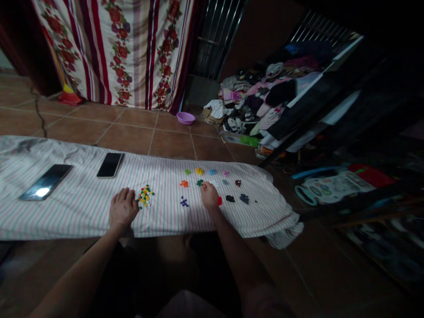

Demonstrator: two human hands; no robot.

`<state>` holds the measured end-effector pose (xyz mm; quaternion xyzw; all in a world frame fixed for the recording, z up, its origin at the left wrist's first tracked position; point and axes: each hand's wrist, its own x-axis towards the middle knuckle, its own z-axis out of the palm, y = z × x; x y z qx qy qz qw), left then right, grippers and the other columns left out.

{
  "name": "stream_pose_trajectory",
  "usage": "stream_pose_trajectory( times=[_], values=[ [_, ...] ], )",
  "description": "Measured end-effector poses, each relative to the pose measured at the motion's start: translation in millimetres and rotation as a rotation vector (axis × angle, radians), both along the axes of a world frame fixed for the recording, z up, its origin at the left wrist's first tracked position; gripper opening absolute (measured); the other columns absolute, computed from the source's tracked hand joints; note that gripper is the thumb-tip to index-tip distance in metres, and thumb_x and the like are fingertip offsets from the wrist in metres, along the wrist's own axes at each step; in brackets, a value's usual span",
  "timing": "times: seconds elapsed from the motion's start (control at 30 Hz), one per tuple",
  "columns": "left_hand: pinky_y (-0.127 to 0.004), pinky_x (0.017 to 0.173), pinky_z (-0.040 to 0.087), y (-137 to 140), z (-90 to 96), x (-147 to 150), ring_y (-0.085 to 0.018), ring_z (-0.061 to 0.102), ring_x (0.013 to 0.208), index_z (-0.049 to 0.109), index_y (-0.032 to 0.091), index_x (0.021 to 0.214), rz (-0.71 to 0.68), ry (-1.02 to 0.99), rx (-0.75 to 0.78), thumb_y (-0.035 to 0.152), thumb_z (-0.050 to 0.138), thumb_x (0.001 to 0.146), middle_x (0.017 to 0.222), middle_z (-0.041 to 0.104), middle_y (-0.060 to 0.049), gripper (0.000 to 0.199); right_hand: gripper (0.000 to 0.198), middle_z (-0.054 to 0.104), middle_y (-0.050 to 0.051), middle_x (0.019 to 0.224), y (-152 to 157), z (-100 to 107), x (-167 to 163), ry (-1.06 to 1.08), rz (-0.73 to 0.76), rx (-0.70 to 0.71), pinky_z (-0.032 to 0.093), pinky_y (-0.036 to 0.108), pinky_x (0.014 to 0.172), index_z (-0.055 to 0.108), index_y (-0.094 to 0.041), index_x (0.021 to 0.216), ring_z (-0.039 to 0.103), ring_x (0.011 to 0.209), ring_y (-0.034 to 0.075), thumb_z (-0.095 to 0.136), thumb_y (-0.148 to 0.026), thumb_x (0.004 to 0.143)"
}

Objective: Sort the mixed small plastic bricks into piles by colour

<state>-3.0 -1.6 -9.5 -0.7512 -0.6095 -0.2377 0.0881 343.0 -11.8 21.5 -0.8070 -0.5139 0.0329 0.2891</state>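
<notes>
Nearest, both forearms are reaching over the striped cloth of the table (165, 223), and the hands are resting well apart. The left hand (124, 207) is lying palm down just beside the mixed pile (145, 196) of small coloured pieces, its fingers loosely extended and clamping nothing visible. The red cluster (219, 201) is sitting partly behind the right wrist, with the black cluster (229, 198) and dark grey cluster (244, 199) lying to its right and the purple cluster (184, 202) to its left.

Slightly farther, the right hand (210, 194) is curling its fingers at the dark green cluster (199, 182); whether they are pinching a piece, I cannot tell. Good handling here is probably asking for a light fingertip pinch, a low release and a raised wrist, since the red pieces are lying within easy brushing reach. The orange cluster (183, 183) is lying just left, so sideways sweeps are risking mixed colours.

Beyond, yellow (199, 171) and blue (212, 172) clusters are forming part of the far row. On the floor, a purple basin (186, 118) is standing before the hanging curtain (132, 53).
</notes>
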Motion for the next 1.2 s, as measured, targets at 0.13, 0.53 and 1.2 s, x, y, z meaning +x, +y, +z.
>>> stream_pose_trajectory(
  times=[0.13, 0.53, 1.2],
  values=[
    [-0.046, 0.101, 0.039, 0.3, -0.7, -0.3, -0.03, 0.052, 0.122, 0.06, 0.013, 0.115, -0.001, -0.005, 0.007, 0.023, 0.04, 0.086, 0.127, 0.059, -0.017, 0.036, 0.028, 0.07, 0.007, 0.097, 0.4, -3.9, 12.3, -0.022, -0.021, -0.09, 0.044, 0.023, 0.08, 0.069, -0.018, 0.096, 0.062, 0.092, 0.017, 0.047, -0.01, 0.082],
    [-0.046, 0.102, 0.039, 2.1, -0.9, -0.9, -0.03, 0.052, 0.122, 0.061, 0.012, 0.115, -0.004, -0.025, -0.009, 0.022, 0.041, 0.086, 0.126, 0.059, -0.018, 0.037, 0.027, 0.071, 0.004, 0.091, 7.8, -8.7, 16.7, 0.048, -0.059, -0.131, 0.046, 0.024, 0.077, 0.068, -0.019, 0.096, 0.065, 0.087, 0.016, 0.047, -0.011, 0.081],
    [-0.045, 0.104, 0.035, 3.3, -6.0, 0.5, -0.03, 0.049, 0.124, 0.06, 0.013, 0.117, 0.019, -0.037, -0.018, 0.022, 0.041, 0.086, 0.129, 0.058, -0.017, 0.037, 0.03, 0.066, 0.006, 0.098, 2.3, -24.7, -139.6, 0.132, 0.624, 0.05, 0.05, 0.027, 0.084, 0.067, -0.019, 0.104, 0.062, 0.089, 0.016, 0.047, -0.012, 0.083]
  ],
)
